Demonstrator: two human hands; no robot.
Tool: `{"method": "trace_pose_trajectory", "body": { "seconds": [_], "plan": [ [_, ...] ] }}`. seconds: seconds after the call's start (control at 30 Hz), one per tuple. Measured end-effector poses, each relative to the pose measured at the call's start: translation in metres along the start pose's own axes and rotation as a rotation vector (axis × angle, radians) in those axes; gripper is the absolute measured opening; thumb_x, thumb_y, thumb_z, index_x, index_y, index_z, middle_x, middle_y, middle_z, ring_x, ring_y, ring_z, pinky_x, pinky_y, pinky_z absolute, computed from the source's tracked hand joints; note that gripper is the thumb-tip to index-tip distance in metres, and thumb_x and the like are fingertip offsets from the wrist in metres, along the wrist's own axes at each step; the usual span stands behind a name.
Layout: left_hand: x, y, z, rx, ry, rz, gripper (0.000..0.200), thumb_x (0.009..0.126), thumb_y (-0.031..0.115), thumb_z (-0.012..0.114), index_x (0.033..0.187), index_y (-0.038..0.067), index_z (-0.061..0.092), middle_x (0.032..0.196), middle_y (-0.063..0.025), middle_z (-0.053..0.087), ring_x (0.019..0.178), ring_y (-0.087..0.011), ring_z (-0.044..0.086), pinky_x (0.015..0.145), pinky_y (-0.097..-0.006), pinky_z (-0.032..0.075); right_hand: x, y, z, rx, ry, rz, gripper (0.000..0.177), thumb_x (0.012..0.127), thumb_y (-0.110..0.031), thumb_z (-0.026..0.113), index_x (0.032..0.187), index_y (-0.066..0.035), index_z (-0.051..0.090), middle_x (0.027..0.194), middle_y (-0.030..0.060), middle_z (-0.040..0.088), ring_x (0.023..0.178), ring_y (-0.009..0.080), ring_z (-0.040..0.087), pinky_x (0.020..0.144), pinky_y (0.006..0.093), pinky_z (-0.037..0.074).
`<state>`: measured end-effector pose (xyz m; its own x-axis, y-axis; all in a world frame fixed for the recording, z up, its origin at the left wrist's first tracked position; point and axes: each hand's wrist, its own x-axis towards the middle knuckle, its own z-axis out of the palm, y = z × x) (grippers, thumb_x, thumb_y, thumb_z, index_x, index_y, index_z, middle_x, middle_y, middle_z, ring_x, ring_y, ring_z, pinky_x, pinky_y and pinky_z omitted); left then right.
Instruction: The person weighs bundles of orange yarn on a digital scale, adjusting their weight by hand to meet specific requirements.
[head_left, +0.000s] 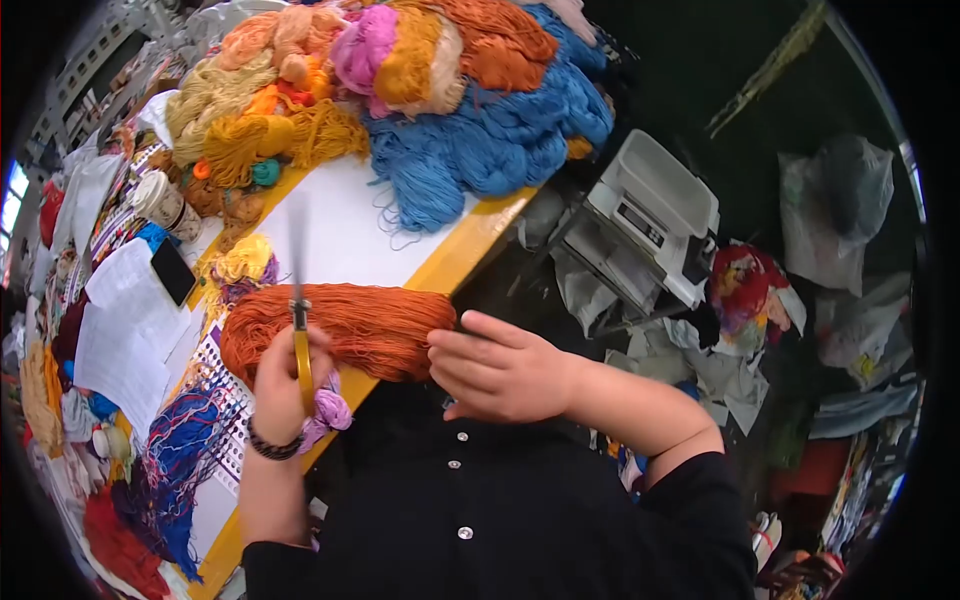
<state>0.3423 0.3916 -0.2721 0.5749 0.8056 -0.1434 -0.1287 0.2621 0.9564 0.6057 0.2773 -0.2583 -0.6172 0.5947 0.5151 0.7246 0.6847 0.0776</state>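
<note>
My left hand [285,375] is closed on scissors [303,350] with a yellow handle. Their blade points away from me and is blurred. Below them a thick skein of rust-orange yarn [370,325] lies across the table's near edge, its left end beside my left wrist and fingers. At the skein's right end is my right hand [500,370], fingers stretched out, fingertips right at the yarn. A small lilac yarn bundle [328,408] sits just under the skein, near my left hand.
Piled at the table's far end are blue yarn [490,145] and yellow yarn [245,140]. On the left are a paper cup [163,203], a phone [174,272], papers [125,345] and tangled blue yarn [180,450]. A scale with a tray [655,185] stands right of the table.
</note>
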Motion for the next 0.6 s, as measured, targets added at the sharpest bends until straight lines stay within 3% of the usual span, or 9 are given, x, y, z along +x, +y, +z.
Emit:
{"method": "trace_pose_trajectory", "body": {
  "seconds": [0.07, 0.13, 0.23, 0.33, 0.37, 0.5, 0.6],
  "plan": [
    [-0.01, 0.005, -0.01, 0.548, 0.009, 0.002, 0.019, 0.073, 0.003, 0.065, 0.091, 0.001, 0.059, 0.073, 0.0012, 0.056, 0.066, -0.006, 0.052, 0.06, -0.0216, 0.042, -0.011, 0.001, -0.005, -0.078, -0.077, -0.145, 0.034, 0.085, -0.031, 0.061, 0.1, 0.0, 0.064, 0.105, 0.009, 0.062, 0.115, 0.0261, 0.055, 0.105, 0.0425, 0.036],
    [-0.023, 0.029, 0.001, 0.559, -0.146, -0.172, 0.024, 0.068, 0.005, 0.07, 0.089, 0.001, 0.06, 0.075, 0.0002, 0.057, 0.067, -0.0072, 0.053, 0.062, -0.022, 0.043, -0.02, 0.001, -0.005, -0.078, -0.083, -0.184, 0.031, 0.085, -0.026, 0.06, 0.095, 0.002, 0.064, 0.101, 0.0105, 0.063, 0.112, 0.0273, 0.057, 0.106, 0.0421, 0.036],
    [-0.034, 0.034, -0.015, 0.816, -0.306, -0.207, 0.03, 0.06, 0.009, 0.078, 0.082, 0.002, 0.06, 0.066, 0.0013, 0.05, 0.059, -0.0072, 0.044, 0.053, -0.0248, 0.037, -0.031, 0.001, 0.005, -0.052, -0.06, -0.291, 0.023, 0.074, -0.012, 0.052, 0.085, 0.004, 0.064, 0.089, 0.0143, 0.063, 0.097, 0.0291, 0.06, 0.112, 0.0476, 0.03],
    [-0.042, 0.037, -0.026, 0.847, -0.406, -0.269, 0.038, 0.056, 0.013, 0.083, 0.083, 0.003, 0.058, 0.065, 0.0028, 0.046, 0.059, -0.0079, 0.041, 0.052, -0.0256, 0.035, -0.033, 0.002, 0.002, -0.084, -0.113, -0.369, 0.02, 0.075, -0.012, 0.052, 0.082, 0.002, 0.064, 0.087, 0.0134, 0.063, 0.094, 0.0281, 0.061, 0.113, 0.0479, 0.028],
    [-0.045, 0.028, -0.034, 0.81, -0.444, -0.235, 0.045, 0.056, 0.016, 0.085, 0.09, 0.003, 0.059, 0.066, 0.0025, 0.044, 0.06, -0.0083, 0.04, 0.054, -0.0251, 0.035, -0.032, 0.002, 0.001, -0.08, -0.112, -0.368, 0.02, 0.075, -0.012, 0.052, 0.082, 0.002, 0.064, 0.087, 0.0134, 0.063, 0.094, 0.0281, 0.061, 0.113, 0.0479, 0.028],
    [-0.049, 0.021, -0.033, 0.694, -0.451, -0.276, 0.051, 0.056, 0.019, 0.086, 0.096, 0.003, 0.059, 0.068, 0.0019, 0.044, 0.061, -0.0092, 0.039, 0.055, -0.0251, 0.036, -0.033, -0.002, -0.003, -0.088, -0.207, -0.418, 0.021, 0.074, -0.011, 0.053, 0.085, 0.002, 0.064, 0.088, 0.0102, 0.063, 0.092, 0.0241, 0.062, 0.112, 0.0456, 0.031],
    [-0.049, 0.018, -0.03, 0.783, -0.54, -0.314, 0.052, 0.057, 0.022, 0.088, 0.096, 0.001, 0.061, 0.072, 0.0008, 0.049, 0.065, -0.0102, 0.045, 0.059, -0.0257, 0.039, -0.035, -0.005, -0.002, -0.09, -0.189, -0.445, 0.019, 0.076, -0.013, 0.052, 0.081, 0.0, 0.065, 0.084, 0.0094, 0.063, 0.09, 0.0233, 0.062, 0.113, 0.0476, 0.028]
  ]
}}
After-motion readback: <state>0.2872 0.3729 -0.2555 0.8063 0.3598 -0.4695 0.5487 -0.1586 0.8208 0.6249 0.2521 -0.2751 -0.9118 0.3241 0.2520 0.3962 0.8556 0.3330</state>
